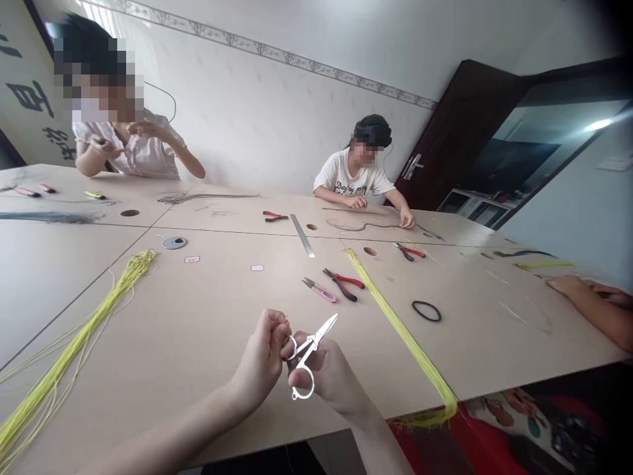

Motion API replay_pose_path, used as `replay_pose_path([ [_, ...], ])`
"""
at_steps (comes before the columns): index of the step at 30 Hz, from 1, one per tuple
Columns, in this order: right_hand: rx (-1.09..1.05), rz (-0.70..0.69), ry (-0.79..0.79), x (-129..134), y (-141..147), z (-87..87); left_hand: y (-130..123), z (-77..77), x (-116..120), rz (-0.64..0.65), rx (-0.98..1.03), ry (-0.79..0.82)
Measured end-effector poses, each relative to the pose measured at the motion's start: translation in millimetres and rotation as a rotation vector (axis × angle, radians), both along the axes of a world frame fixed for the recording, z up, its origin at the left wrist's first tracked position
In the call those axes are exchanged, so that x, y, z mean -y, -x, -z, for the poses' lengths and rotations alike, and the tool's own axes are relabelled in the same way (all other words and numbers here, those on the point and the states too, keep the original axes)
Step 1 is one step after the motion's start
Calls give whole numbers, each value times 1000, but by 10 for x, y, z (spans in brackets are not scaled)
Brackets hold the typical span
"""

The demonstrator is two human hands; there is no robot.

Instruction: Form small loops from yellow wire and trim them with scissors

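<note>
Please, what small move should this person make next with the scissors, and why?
I think they should probably lower the small scissors to the yellow cords on the right. Both the left hand and the right hand hold the scissors up above the table, and I see no cord between the blades. These cords lie closest.

hands: our left hand point(260, 356) and our right hand point(329, 381), both bare | arms: our left forearm point(163, 441) and our right forearm point(383, 448), bare too, running off the frame's lower edge | worn: a thin ring point(286, 319) on our left hand, metal too small to tell
</note>
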State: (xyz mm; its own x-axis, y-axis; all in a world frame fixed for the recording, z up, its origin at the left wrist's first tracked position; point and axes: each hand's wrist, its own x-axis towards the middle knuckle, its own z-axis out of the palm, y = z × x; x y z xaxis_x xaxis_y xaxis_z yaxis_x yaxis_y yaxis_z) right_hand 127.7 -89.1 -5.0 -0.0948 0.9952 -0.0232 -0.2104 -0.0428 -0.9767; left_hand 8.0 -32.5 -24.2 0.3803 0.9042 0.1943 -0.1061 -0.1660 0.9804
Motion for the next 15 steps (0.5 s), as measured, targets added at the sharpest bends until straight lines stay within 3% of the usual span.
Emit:
replay_pose_path([
  [5,-26,276,-83,86,245,178,-27,52,17,-16,23,1],
  [9,16,373,-150,140,359,228,-11,12,16,-8,36,-31],
  [15,187,373,-151,319,24,68,22,-131,-72,5,36,-46],
])
